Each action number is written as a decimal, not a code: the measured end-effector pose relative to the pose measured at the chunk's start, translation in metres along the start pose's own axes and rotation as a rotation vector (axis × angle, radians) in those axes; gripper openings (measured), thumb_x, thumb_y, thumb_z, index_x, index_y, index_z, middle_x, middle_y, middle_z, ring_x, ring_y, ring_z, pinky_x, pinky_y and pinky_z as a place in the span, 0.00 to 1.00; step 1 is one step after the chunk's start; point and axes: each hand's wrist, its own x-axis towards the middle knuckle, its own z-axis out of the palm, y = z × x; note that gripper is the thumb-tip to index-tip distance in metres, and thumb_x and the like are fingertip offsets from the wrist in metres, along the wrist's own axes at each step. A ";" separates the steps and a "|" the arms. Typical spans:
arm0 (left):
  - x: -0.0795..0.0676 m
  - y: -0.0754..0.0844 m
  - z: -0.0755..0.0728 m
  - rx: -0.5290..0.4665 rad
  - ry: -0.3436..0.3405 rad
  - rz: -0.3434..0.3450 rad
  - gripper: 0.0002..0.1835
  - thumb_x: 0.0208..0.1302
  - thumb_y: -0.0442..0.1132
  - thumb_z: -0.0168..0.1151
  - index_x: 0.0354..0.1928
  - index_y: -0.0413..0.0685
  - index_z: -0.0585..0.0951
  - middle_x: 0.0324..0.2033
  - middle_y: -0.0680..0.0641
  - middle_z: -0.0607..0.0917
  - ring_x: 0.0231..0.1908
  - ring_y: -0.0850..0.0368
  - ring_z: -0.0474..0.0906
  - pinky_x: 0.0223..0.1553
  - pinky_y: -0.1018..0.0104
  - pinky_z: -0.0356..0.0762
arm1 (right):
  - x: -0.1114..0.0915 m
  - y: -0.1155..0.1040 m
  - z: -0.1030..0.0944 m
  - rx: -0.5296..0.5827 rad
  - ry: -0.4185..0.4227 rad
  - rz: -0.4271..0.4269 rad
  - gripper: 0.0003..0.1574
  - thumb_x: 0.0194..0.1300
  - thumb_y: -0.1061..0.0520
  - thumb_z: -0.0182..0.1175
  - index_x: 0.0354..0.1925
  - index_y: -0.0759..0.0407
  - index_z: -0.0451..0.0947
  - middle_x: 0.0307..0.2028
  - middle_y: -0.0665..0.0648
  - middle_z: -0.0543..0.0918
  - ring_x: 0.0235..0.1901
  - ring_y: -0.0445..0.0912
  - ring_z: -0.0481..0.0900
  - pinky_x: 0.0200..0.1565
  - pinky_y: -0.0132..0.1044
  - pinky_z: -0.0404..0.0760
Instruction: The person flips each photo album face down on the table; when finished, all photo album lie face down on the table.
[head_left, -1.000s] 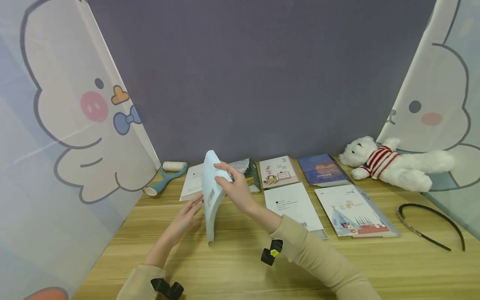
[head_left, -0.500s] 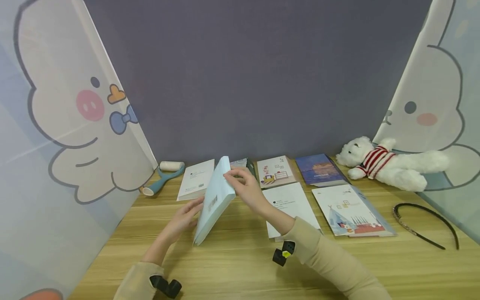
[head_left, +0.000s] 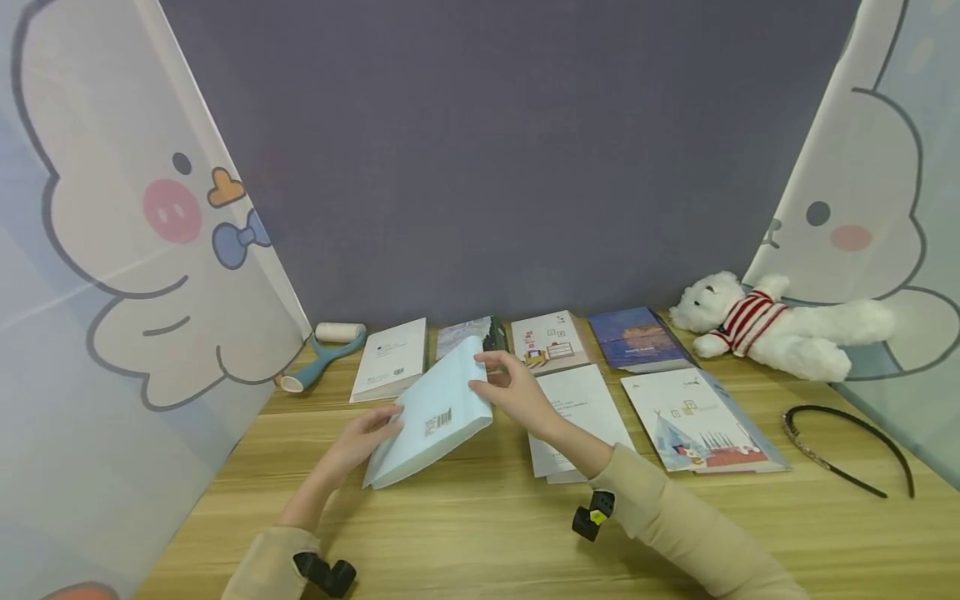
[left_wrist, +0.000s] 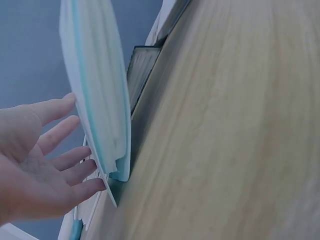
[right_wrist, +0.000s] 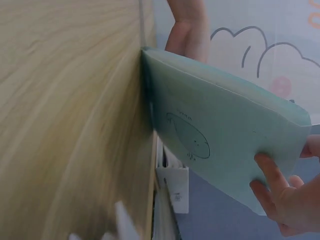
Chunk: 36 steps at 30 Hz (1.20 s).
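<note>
A light-blue book (head_left: 435,412) is tilted over the table, barcode side up in the head view, its lower left edge at the tabletop. My right hand (head_left: 517,396) pinches its right edge. In the right wrist view, fingers of that hand (right_wrist: 287,197) press the cover with a whale drawing, while the thumb lies on the other side. My left hand (head_left: 360,442) is at the book's left side. The left wrist view has this hand (left_wrist: 45,160) spread, fingertips on one cover of the book (left_wrist: 100,90), page edges showing beside it.
Behind lie several books, including a white book (head_left: 393,358), a dark-blue book (head_left: 637,337) and a tent-picture book (head_left: 697,421). A blue-handled lint roller (head_left: 322,362) is at left. On the right are a white plush bear (head_left: 780,325) and a black headband (head_left: 847,446).
The light-blue book has tipped from nearly upright to a lower slant, its upper end swinging right and down. My right hand has moved right and down with it; the left stays beside it.
</note>
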 end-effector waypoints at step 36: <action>-0.004 -0.006 -0.017 0.176 -0.077 0.015 0.27 0.62 0.32 0.59 0.63 0.35 0.68 0.68 0.33 0.59 0.68 0.31 0.46 0.67 0.37 0.48 | -0.011 0.048 -0.001 -0.440 -0.288 0.112 0.30 0.64 0.61 0.57 0.62 0.71 0.66 0.66 0.72 0.60 0.62 0.64 0.67 0.60 0.52 0.71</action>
